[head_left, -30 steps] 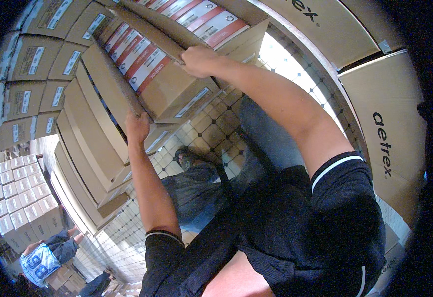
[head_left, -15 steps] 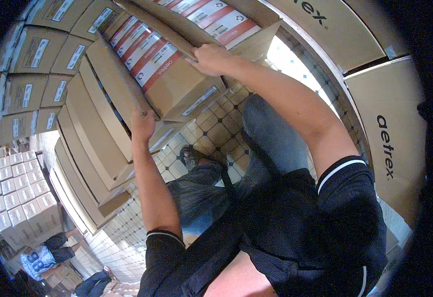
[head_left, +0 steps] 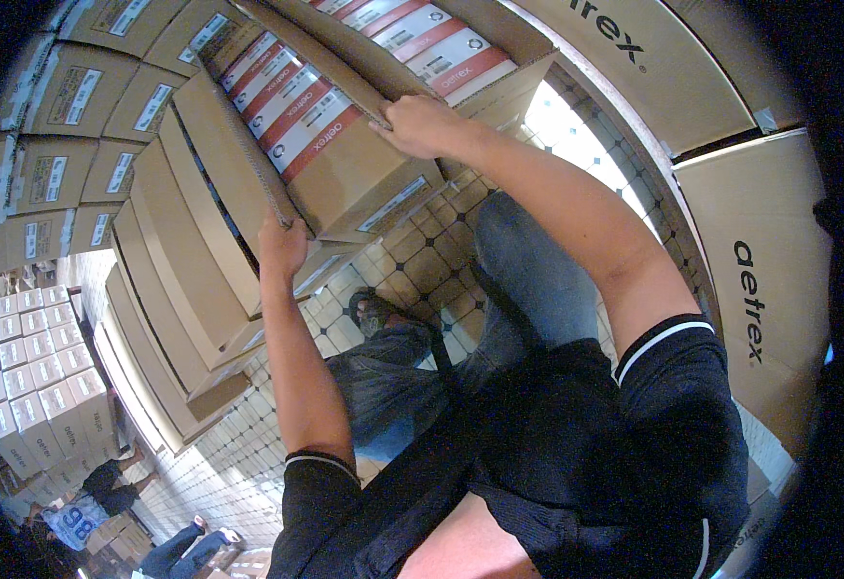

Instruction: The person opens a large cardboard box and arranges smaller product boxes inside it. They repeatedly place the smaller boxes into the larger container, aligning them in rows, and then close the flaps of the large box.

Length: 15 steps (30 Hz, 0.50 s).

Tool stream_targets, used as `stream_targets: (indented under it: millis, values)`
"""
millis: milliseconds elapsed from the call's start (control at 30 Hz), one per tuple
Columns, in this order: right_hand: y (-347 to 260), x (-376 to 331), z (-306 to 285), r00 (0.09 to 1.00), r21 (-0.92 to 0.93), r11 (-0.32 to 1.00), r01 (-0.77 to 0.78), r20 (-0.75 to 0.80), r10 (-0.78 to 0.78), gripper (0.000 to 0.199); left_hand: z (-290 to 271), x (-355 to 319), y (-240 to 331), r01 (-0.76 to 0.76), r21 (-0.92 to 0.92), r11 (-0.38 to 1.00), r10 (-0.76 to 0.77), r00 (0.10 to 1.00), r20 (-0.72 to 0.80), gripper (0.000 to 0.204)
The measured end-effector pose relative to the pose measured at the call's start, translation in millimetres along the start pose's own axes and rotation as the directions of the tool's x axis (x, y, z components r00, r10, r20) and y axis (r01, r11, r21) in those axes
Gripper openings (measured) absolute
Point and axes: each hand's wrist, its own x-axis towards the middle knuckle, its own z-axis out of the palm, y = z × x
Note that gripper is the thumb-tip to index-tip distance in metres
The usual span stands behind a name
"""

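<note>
An opened cardboard carton [head_left: 364,188] stands in front of me, with several red and white boxes [head_left: 301,121] in a row inside. My left hand [head_left: 284,243] is closed around the near end of its raised left flap [head_left: 265,188]. On the other side, my right hand [head_left: 424,125] grips the near end of the right flap [head_left: 340,72], thumb toward the inside. Both arms are stretched forward. Just right of this carton is a second open carton [head_left: 504,92] holding similar red and white boxes [head_left: 451,58].
Closed cartons [head_left: 69,96] are stacked at the left, with long brown cartons [head_left: 166,236] nearer. Large cartons [head_left: 750,251] line the right side. Tiled floor [head_left: 417,256] shows around my legs. At lower left are a person in a jersey [head_left: 74,521] and another's legs [head_left: 190,552].
Both hands keep their hold on the flaps, and the carton looks nearly unchanged. The view has shifted slightly. At lower left, the other people's legs have moved.
</note>
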Motion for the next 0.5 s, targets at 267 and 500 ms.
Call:
stream_targets:
  millis: [267,500]
  values:
    - [-29.5,-73.8,14.6,0.979,0.196,0.975,0.109,-0.191,-0.071,0.057,20.7,-5.9,7.2,-0.178,0.206,0.962,0.162,0.982,0.095,0.059]
    - [117.2,-338.7,98.3,0.694,0.648,0.458,-0.609,0.156,0.703,0.058,23.5,-15.8,-4.2,0.003,0.193,0.981,-0.014,0.999,0.053,0.073]
